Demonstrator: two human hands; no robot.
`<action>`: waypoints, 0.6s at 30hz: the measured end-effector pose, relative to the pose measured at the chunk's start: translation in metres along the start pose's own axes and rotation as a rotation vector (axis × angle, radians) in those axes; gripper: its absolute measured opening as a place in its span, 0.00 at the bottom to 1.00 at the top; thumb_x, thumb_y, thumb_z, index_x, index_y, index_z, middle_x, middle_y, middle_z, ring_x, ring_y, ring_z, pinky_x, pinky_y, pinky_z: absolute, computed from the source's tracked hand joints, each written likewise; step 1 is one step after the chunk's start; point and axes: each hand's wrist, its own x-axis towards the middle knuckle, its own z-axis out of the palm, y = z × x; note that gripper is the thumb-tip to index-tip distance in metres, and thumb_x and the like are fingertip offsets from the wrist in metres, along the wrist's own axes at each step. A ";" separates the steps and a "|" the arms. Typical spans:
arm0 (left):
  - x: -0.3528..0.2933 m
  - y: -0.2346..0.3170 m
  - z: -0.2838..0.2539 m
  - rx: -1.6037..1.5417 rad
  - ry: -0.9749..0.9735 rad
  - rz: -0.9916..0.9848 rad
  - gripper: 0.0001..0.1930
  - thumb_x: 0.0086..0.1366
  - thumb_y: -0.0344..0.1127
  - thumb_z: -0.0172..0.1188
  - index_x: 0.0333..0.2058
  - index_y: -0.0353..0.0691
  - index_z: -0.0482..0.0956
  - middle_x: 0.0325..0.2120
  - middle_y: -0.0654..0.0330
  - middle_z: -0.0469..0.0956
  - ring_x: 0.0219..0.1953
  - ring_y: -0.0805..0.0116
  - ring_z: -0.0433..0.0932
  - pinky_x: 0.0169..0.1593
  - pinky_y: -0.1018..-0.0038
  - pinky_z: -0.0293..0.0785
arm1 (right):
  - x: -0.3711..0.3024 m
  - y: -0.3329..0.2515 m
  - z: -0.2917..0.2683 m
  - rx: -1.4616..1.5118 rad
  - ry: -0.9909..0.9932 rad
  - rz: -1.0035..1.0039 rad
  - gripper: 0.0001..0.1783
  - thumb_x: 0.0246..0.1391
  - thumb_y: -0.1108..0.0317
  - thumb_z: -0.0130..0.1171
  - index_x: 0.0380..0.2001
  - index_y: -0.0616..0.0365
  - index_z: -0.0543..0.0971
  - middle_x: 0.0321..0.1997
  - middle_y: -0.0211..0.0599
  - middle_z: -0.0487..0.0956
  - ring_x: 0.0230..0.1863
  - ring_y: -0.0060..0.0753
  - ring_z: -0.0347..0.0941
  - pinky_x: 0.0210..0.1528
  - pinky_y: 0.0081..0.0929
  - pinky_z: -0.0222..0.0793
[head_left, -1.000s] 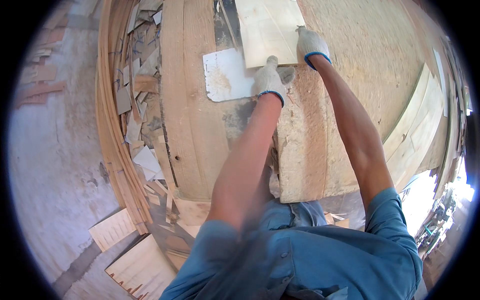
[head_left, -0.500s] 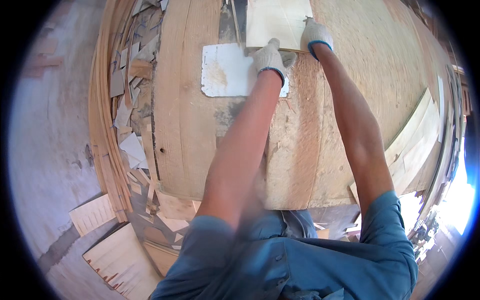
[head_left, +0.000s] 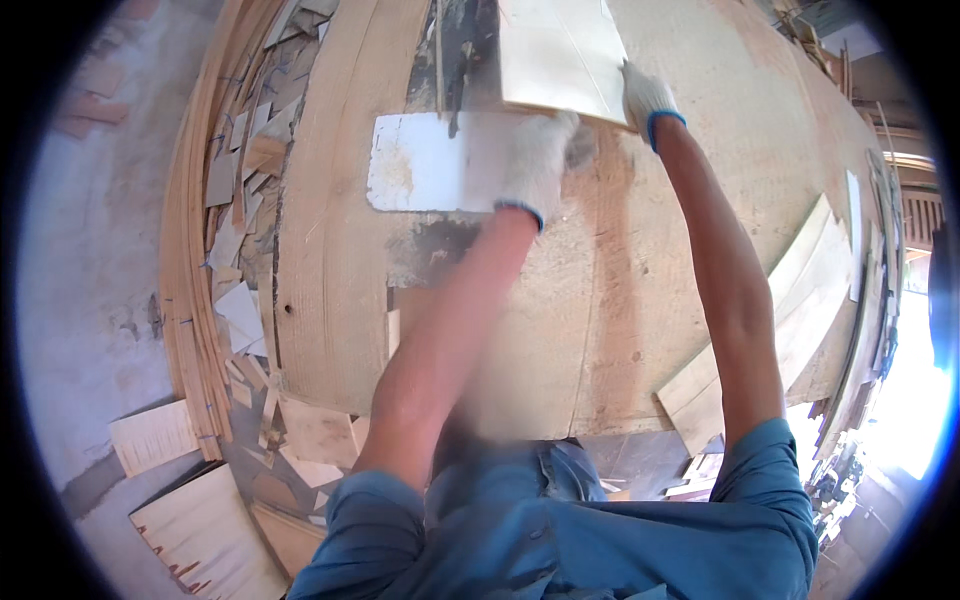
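A pale thin wooden board (head_left: 560, 60) lies at the far middle of the wooden worktable (head_left: 340, 200). My right hand (head_left: 650, 97), in a whitish knit glove with a blue cuff, grips the board's right edge near its lower corner. My left hand (head_left: 538, 165), gloved the same way, is just below the board's near edge and smeared by motion; its fingers cannot be made out. Beneath and beside it is a white rectangular plate (head_left: 405, 165) with a brownish stain, set on the tabletop.
Long thin wood strips (head_left: 185, 250) run along the table's left side, beside a heap of wood offcuts (head_left: 240, 310). Pale boards (head_left: 790, 300) lean over the right front edge. More panels (head_left: 205, 535) rest on the floor at lower left.
My left hand has pulled back from the board's near edge toward me. The right hand stays at the board's right edge. The whole view has shifted slightly.
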 end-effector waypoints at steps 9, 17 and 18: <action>-0.132 0.028 0.088 0.126 -0.319 0.193 0.13 0.71 0.36 0.54 0.46 0.34 0.79 0.36 0.57 0.81 0.36 0.69 0.80 0.44 0.72 0.76 | -0.211 0.029 -0.042 2.058 -0.332 0.743 0.23 0.66 0.47 0.50 0.46 0.57 0.78 0.35 0.32 0.77 0.32 0.27 0.74 0.28 0.31 0.71; -0.183 -0.066 0.058 0.038 -0.225 -0.264 0.24 0.72 0.41 0.52 0.59 0.29 0.68 0.46 0.47 0.79 0.44 0.61 0.81 0.47 0.70 0.78 | -0.427 -0.020 -0.040 3.080 -0.674 0.264 0.26 0.67 0.41 0.45 0.42 0.54 0.75 0.20 0.25 0.70 0.15 0.22 0.63 0.15 0.23 0.61; -0.191 -0.078 0.059 -0.006 -0.215 -0.304 0.25 0.72 0.43 0.52 0.59 0.30 0.68 0.46 0.48 0.78 0.45 0.60 0.80 0.47 0.69 0.78 | -0.449 -0.023 -0.033 3.246 -0.744 0.257 0.29 0.67 0.38 0.41 0.42 0.53 0.75 0.18 0.26 0.70 0.14 0.23 0.63 0.15 0.25 0.61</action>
